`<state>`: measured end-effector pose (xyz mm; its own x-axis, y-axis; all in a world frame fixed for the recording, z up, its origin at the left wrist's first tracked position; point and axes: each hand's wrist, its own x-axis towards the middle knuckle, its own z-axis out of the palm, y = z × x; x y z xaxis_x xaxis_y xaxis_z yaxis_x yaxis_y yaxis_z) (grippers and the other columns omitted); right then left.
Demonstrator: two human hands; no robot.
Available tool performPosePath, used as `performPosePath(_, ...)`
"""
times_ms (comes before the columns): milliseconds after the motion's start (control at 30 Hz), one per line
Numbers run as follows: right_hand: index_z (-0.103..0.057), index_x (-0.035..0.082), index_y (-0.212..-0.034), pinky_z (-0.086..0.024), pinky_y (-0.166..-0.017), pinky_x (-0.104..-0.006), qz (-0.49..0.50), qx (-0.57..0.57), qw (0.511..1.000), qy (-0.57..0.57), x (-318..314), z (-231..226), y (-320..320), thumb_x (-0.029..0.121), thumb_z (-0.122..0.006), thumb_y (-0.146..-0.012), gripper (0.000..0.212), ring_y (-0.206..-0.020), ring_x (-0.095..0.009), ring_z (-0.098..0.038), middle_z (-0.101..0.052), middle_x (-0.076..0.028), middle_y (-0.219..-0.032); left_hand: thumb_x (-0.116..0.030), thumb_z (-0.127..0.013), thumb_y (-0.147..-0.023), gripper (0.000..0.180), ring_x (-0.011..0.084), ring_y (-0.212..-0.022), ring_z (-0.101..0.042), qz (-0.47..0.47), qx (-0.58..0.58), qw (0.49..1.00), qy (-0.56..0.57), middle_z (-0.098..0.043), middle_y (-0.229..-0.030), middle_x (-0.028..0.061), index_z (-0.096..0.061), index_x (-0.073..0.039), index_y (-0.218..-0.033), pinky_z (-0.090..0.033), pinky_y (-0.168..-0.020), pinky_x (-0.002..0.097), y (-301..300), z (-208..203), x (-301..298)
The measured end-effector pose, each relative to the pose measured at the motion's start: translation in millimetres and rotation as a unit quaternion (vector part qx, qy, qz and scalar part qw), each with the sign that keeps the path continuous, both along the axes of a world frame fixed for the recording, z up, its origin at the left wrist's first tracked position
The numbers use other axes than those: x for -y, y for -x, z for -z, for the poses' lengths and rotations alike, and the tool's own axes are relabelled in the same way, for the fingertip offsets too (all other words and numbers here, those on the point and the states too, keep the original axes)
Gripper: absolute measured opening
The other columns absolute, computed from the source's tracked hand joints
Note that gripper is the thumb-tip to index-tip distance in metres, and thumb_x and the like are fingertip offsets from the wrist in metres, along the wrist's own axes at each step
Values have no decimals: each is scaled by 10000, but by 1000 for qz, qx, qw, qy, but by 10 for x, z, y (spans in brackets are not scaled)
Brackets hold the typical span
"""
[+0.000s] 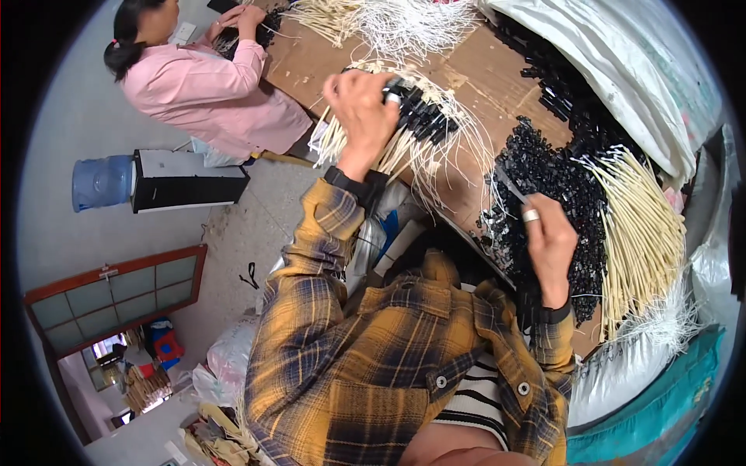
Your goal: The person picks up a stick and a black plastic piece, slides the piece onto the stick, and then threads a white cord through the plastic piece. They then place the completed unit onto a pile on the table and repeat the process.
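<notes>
My left hand (364, 109) is curled over a bunch of cream cords (396, 151), at the row of black plastic pieces (423, 113) fitted on them. Its fingertips are partly hidden behind the hand. White thread ends spread from this bunch across the brown table. In my right hand (550, 237), closed fingers pinch a thin grey blade-like tool (510, 186); its exact kind is unclear. The tool's tip points up and left over a heap of small black plastic pieces (556, 175). Light bands circle a finger on each hand.
A thick bundle of cream cords (641, 241) lies right of the heap. More cords with white threads (404, 23) lie at the table's far side. A white sack (606, 62) borders the far right. On the left, a person in a pink shirt (194, 89) works at the table.
</notes>
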<state>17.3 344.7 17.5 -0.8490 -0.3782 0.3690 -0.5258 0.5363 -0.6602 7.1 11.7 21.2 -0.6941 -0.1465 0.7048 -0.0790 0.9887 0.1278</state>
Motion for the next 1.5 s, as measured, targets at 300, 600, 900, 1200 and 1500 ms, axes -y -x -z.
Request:
performPosePath(300, -682, 6, -992, -506, -699, -345, 39, 126, 990, -54, -399, 97, 54, 127, -687, -833, 200, -792, -299, -661, -680, -144, -945, -110, -611, -732, 378, 341, -1007, -597, 338, 136, 904, -224, -657, -1067, 146, -661, -76, -1105, -471, -899, 405, 620, 180, -1133)
performPosePath(600, -723, 97, -839, -486, -571, -341, 332, 22, 930, -158, -1579, 71, 43, 155, -737, -773, 89, -622, -266, -638, -672, -92, -737, -182, -633, -819, 298, 325, -1034, -607, 316, 244, 915, -57, -658, -1102, 110, -655, -144, -1114, -490, -874, 421, 1916, 850, -1757)
performPosePath(900, -630, 91, -911, -452, -657, -362, 246, -92, 922, -285, -1716, 109, 538, 28, -678, -722, 204, -823, -272, -586, -623, -47, -900, -104, -673, -790, 309, 349, -1012, -571, 347, 327, 879, -9, -639, -1060, 135, -662, -130, -1098, -461, -884, 416, 1553, 747, -1447)
performPosePath(1200, -680, 49, -973, -464, -578, -329, 107, -111, 976, -154, -1313, -54, 272, 42, -679, -835, 139, -603, -236, -604, -652, -92, -784, 17, -521, -872, 279, 54, -820, -534, 402, 316, 703, -495, -613, -946, -20, -631, -70, -1114, -440, -754, 197, 510, 467, -1618)
performPosePath(1500, -709, 16, -1021, -385, -499, -224, 81, 69, 993, 44, -1023, -71, -84, 68, -693, -857, 173, -541, -75, -508, -641, -47, -685, -47, -517, -935, 218, 63, -825, -548, 389, 362, 622, -576, -620, -950, -16, -618, -73, -1126, -444, -759, 198, 457, 508, -1442)
